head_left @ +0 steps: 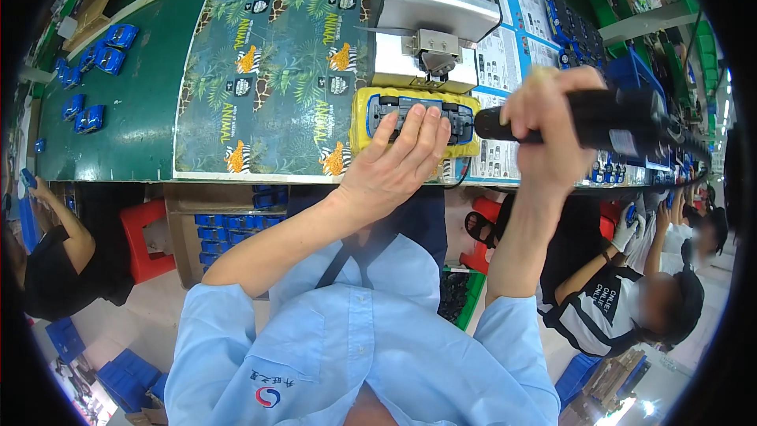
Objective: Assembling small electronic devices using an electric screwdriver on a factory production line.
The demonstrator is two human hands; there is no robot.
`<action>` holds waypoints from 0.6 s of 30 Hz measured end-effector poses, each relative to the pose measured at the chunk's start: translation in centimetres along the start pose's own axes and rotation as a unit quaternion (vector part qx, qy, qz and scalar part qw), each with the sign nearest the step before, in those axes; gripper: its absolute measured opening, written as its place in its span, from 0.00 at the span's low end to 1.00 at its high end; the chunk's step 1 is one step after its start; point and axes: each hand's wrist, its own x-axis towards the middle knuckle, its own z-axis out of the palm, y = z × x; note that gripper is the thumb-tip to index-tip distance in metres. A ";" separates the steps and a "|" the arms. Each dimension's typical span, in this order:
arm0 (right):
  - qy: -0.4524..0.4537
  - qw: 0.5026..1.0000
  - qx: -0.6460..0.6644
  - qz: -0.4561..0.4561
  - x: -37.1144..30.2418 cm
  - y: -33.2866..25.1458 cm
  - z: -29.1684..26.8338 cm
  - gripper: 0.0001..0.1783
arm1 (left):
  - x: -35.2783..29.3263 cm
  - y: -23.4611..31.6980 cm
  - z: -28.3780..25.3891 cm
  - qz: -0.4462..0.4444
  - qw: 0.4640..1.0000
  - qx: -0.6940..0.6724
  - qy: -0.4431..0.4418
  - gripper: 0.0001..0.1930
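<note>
An upside-down toy car (pixel 461 122) shows its dark underside and blue edge, set in a yellow holder (pixel 360 114) at the table's front edge. Across the car's underside lies my left hand (pixel 394 159), its fingers stretched out and resting on it. My right hand (pixel 553 118) is closed around a black power screwdriver (pixel 611 120), which is held aslant with its narrow end pointing at the right end of the car. Whether the bit touches the car cannot be made out.
Behind the holder stands a metal machine (pixel 438 4). Blue toy cars (pixel 114 47) sit at the left on the green table (pixel 150 126); more blue cars fill a box (pixel 225 237) below. Printed animal sheets (pixel 276 71) cover the tabletop. Co-workers (pixel 607 300) sit right and left.
</note>
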 end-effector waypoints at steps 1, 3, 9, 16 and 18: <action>-0.015 1.000 0.007 0.004 0.1 0.4 0.0 0.06 | 0.0 -0.1 -0.1 0.001 1.000 0.002 0.000 0.24; -0.007 1.000 0.017 0.011 0.0 0.3 -0.2 0.08 | 0.0 0.0 -0.1 0.002 1.000 0.007 -0.005 0.24; -0.054 0.993 0.096 -0.033 0.2 1.4 -0.4 0.13 | -0.1 -0.3 0.2 0.002 1.000 0.009 0.006 0.23; -0.085 0.985 0.148 -0.033 0.2 1.6 -1.0 0.11 | 0.2 -0.5 0.1 -0.001 1.000 -0.013 0.014 0.23; -0.088 0.985 0.146 -0.040 0.2 1.4 -0.9 0.11 | 0.3 -0.4 -0.1 -0.002 1.000 -0.019 0.013 0.23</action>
